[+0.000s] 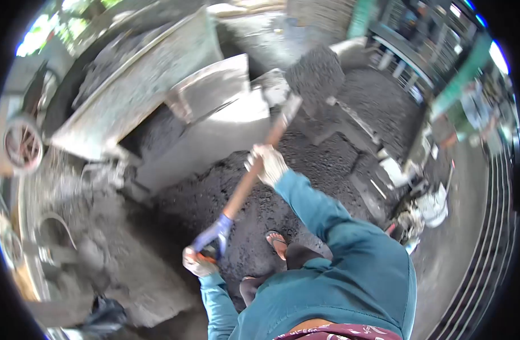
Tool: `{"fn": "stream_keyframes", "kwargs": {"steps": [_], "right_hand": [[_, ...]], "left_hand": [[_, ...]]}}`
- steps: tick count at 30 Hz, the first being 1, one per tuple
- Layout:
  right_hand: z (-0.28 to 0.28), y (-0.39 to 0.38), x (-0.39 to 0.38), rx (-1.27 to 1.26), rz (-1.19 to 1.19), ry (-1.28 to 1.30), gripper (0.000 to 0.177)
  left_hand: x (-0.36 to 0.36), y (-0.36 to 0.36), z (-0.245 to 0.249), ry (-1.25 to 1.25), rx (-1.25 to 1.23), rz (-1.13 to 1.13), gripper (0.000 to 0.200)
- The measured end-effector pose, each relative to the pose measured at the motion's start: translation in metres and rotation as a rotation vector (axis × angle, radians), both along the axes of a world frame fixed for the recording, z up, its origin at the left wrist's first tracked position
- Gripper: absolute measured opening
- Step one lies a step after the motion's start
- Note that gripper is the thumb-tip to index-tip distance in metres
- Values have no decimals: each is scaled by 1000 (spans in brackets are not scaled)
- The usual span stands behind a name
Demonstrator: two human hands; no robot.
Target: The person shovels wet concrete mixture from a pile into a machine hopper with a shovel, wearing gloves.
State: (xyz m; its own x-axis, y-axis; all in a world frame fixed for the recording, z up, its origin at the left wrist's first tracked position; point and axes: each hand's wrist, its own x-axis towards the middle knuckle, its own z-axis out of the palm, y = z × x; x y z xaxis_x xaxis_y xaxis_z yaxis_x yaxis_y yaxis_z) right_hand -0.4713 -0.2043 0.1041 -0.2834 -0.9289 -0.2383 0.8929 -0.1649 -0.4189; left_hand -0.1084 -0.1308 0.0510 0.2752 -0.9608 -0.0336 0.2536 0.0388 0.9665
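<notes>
Dark crumbly material (214, 198) lay heaped across the workshop floor at the centre of the frame, with a grey metal chute (214, 107) at upper left. A long-handled shovel (237, 195) ran diagonally from lower left toward top centre. Its blade (315, 79) was raised and loaded with the same dark stuff, just right of the chute. The left hand (200, 260), gloved, was closed around the blue grip at lower left. The right hand (268, 164), also gloved, was wrapped around the wooden shaft midway. One sandalled foot (277, 243) stood on the heap.
</notes>
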Motion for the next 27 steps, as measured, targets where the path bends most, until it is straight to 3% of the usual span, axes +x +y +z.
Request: {"fn": "stream_keyframes", "kwargs": {"steps": [1,2,4,5,6,7,10,11,13,16,19,20,22,24,25,26,27], "right_hand": [[36,-13,-27,-76,-34,11,16],[72,-17,-46,-129,-158,-31,12],[134,-17,-90,-158,-334,17,5],[140,-18,-121,-166,-342,20,4],[148,-4,-145,-317,-315,-116,5],[147,11,-165,-380,-367,-77,5],[137,68,-203,-277,-519,26,7],[124,86,-207,-256,-562,107,8],[83,116,-215,-76,-510,88,10],[57,142,-178,104,-484,83,11],[41,144,-129,182,-533,206,13],[37,141,-110,201,-556,275,15],[27,138,-83,136,-583,347,24],[21,139,-69,144,-593,569,23],[22,144,-63,210,-596,647,23],[23,152,-61,273,-594,731,22],[25,162,-59,340,-593,814,22]], "left_hand": [[-27,-23,57,-54,-178,-176,42],[-63,-38,115,-86,-329,-204,44],[-104,-62,165,-108,-528,-320,45],[-124,-72,175,-272,-698,-281,45],[-140,-88,190,-495,-953,-405,46],[-165,-75,236,-612,-1251,-479,45],[-214,-27,249,-980,-1451,-551,52],[-216,-16,233,-1131,-1395,-716,51],[-221,2,170,-1158,-1350,-818,40],[-196,29,88,-1290,-1094,-1047,45],[-150,37,42,-1264,-891,-1130,47],[-143,38,45,-1421,-727,-1220,48],[-127,34,14,-1260,-721,-1201,38],[-111,27,-26,-627,-66,-1313,26],[-109,28,-32,-500,-76,-1226,26],[-101,23,-35,-451,133,-1234,29],[-93,22,-38,-365,179,-1221,29]]}}
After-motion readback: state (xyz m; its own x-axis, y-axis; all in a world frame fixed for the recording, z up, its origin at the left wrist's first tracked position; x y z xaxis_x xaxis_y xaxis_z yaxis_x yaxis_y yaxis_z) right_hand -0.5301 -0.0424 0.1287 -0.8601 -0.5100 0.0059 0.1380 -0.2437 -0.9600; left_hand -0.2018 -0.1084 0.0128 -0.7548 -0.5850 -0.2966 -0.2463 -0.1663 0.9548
